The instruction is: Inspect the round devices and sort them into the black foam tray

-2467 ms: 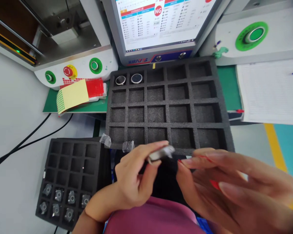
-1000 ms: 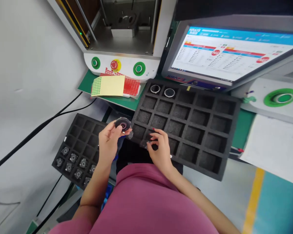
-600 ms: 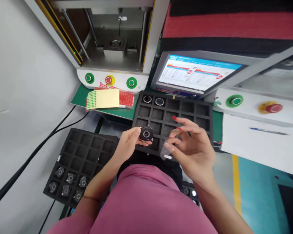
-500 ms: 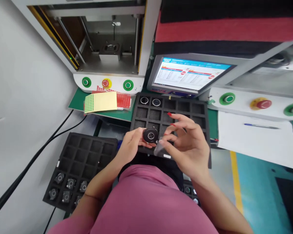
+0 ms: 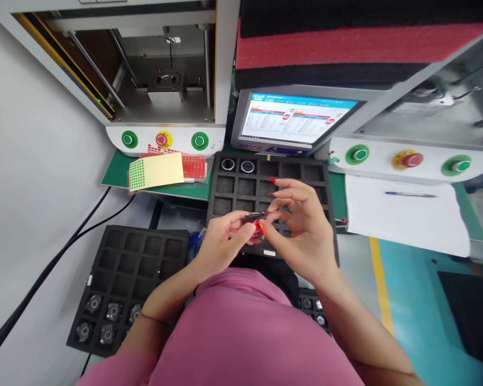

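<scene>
A round black smartwatch body (image 5: 253,219) without a strap is held tilted in front of my body, above the near part of a black foam tray (image 5: 230,205). My left hand (image 5: 221,241) is closed on its left side, thumb across the face turned towards me. The thumb and bent fingers of my right hand (image 5: 295,230) pinch its right edge, with the other fingers raised. A red glow shows at the watch between the two thumbs. Two round watch bodies, one a silver-rimmed watch (image 5: 247,166), sit in the tray's far left compartments.
A second foam tray (image 5: 116,262) at the left holds several wrapped watch parts (image 5: 113,311). Behind are a press machine (image 5: 165,115), sticker sheets (image 5: 163,169) and a monitor (image 5: 293,120). White paper (image 5: 406,220) with a pen (image 5: 411,194) lies at the right.
The watch has tilted, its sensor back no longer facing up, and a red glow has appeared. My right hand has come onto its edge; the clear film at those fingers is no longer visible.
</scene>
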The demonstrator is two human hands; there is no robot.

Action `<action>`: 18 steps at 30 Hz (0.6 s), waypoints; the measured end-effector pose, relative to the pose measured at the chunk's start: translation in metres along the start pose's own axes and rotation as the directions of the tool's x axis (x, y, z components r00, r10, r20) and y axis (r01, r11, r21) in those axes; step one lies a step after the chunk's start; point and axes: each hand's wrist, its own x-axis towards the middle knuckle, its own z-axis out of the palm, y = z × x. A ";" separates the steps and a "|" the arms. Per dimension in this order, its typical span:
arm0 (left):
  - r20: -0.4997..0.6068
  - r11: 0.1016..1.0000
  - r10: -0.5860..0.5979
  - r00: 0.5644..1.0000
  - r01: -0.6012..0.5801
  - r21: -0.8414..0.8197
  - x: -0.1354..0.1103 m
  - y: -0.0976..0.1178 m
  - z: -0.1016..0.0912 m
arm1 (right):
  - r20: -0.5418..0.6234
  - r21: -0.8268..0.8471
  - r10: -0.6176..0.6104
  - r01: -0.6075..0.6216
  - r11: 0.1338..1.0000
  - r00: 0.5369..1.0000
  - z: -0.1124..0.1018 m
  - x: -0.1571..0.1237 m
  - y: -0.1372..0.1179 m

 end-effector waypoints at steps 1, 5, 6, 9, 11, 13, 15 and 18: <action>0.007 1.000 -0.014 1.000 0.014 0.008 -0.001 -0.001 0.001 | 0.002 -0.001 -0.003 0.003 1.000 1.000 -0.001 0.000 0.000; -0.009 0.997 -0.056 0.998 0.057 0.046 -0.002 -0.003 0.004 | 0.010 0.002 -0.009 0.009 1.000 1.000 -0.002 0.000 0.002; -0.019 0.998 -0.061 0.998 0.062 0.032 -0.001 -0.003 0.005 | 0.011 0.001 -0.008 0.008 1.000 1.000 -0.002 0.000 0.002; -0.032 0.997 -0.063 0.997 0.062 -0.045 0.000 -0.005 0.008 | 0.013 -0.017 -0.017 0.017 1.000 1.000 -0.003 -0.002 0.005; -0.042 0.996 -0.058 0.997 0.056 -0.064 0.002 -0.006 0.010 | -0.012 -0.084 -0.053 0.052 0.995 0.999 -0.008 -0.002 0.008; -0.050 0.997 -0.061 0.997 0.058 -0.056 0.004 -0.003 0.011 | -0.094 -0.215 -0.131 0.109 0.970 0.987 -0.018 -0.001 0.013; -0.064 0.998 -0.049 0.997 0.047 -0.029 0.007 0.004 0.009 | -0.221 -0.332 -0.206 0.125 0.935 0.953 -0.032 0.000 0.019; -0.094 0.999 0.044 0.995 -0.042 0.021 0.020 0.031 0.001 | -0.398 -0.312 -0.207 0.080 0.947 0.894 -0.055 -0.001 0.030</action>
